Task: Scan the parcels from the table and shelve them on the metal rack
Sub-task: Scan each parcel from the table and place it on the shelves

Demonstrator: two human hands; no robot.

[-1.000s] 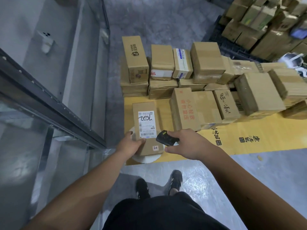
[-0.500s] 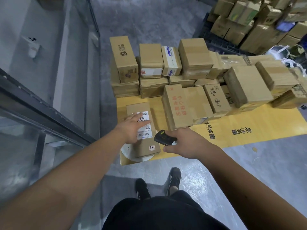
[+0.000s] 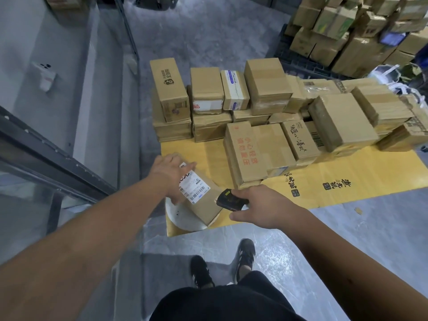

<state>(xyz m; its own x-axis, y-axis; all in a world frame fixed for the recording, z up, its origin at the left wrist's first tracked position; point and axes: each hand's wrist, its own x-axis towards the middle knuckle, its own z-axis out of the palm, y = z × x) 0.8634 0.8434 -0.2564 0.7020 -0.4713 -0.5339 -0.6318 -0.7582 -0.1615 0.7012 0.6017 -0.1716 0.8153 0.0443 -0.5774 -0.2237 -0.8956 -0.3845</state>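
Since half a second ago the labelled parcel point(image 3: 201, 197) is turned: before it lay straight along the table edge, now it stands at an angle, its far end under the left hand point(image 3: 170, 176) and its near corner pointing to the person's feet. The left hand has gone further over the far end of the parcel, and its fingers curl round the top and left edge, so it grips the box. The parcel rests partly on a white round disc point(image 3: 183, 217) at the near left corner of the yellow table cover point(image 3: 361, 179).

The right hand point(image 3: 260, 205) is closed round a small black scanner point(image 3: 228, 199), which it holds just beside the right side of the parcel, very near or touching; I cannot tell which.

Behind the parcel, a wall of stacked cardboard boxes point(image 3: 266, 86) fills the far part of the table, and one box with red characters point(image 3: 246, 154) stands close to the right hand. To the left, the dark frame of the metal rack point(image 3: 53, 156) runs slanted, with a white phone point(image 3: 45, 76) lying on a grey shelf point(image 3: 20, 38). More boxes are piled on a dark pallet point(image 3: 291, 54) at the far right.
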